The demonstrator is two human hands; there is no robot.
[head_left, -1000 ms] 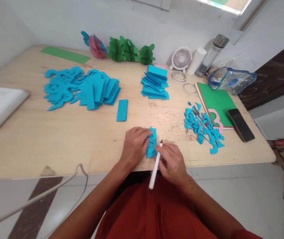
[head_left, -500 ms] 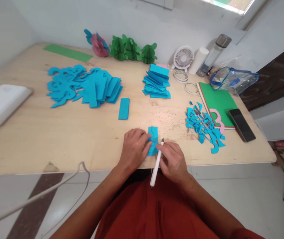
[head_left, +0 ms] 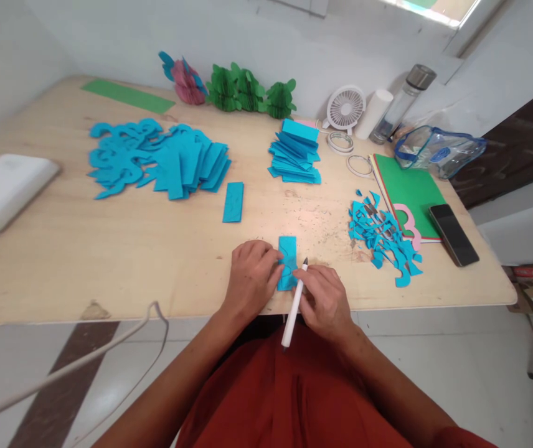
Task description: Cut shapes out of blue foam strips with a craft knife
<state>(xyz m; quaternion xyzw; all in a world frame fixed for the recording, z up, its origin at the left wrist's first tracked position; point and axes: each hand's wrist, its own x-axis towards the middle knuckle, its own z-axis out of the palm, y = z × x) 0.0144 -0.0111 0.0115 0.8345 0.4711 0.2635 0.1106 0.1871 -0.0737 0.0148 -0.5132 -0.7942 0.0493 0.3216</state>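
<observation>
A small blue paper rectangle (head_left: 287, 249) with a curvy line drawn on it lies at the table's front edge. My left hand (head_left: 254, 274) is closed at its left side, thumb and fingertips gripping that edge. In my right hand (head_left: 325, 297) is a white pen (head_left: 293, 317), dark tip pointing up and away, its other end toward my lap. The fingertips of this hand also touch the paper's right edge. Another blue paper rectangle (head_left: 233, 202) lies farther off, left of the one between my hands.
Blue cut-out shapes and folded papers (head_left: 173, 162) form a pile at left. A stack of blue papers (head_left: 294, 152) stands at centre back. Blue scraps (head_left: 383, 230) lie at right, beside a phone (head_left: 454, 235) and green paper (head_left: 409, 193). Behind stand a fan (head_left: 345, 109) and bottle (head_left: 404, 102).
Both hands stay almost where they were, with the pen and paper barely moved. The view has shifted very slightly.
</observation>
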